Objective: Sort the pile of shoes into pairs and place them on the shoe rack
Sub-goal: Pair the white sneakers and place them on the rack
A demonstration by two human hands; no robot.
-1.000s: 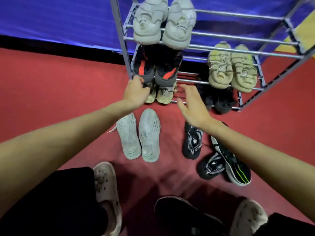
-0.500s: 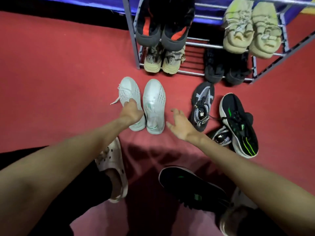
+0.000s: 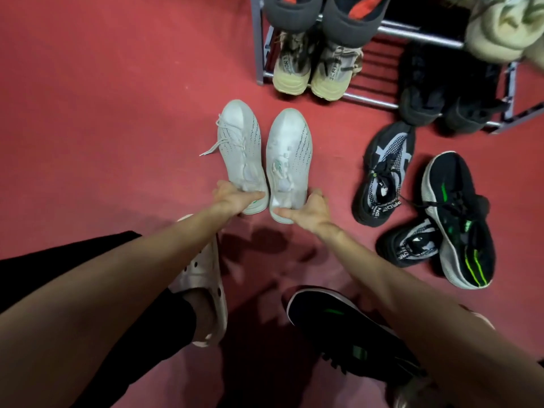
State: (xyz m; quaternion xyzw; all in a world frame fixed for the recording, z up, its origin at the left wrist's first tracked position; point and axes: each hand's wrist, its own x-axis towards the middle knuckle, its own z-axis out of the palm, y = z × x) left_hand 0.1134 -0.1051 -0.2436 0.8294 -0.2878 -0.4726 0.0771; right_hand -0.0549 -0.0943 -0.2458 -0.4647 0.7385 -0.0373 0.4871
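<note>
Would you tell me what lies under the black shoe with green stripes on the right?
The black shoe rests on the heel of a black-and-grey shoe. That heel and the floor beneath are covered.

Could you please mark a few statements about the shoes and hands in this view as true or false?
1. The left hand holds the heel of the left white sneaker. True.
2. The white sneakers are on the shoe rack. False: they are on the red floor.
3. The right hand is at the heel of the right white sneaker. True.
4. The beige sneakers lie on the floor beside the pile. False: they sit on the rack's bottom shelf.
</note>
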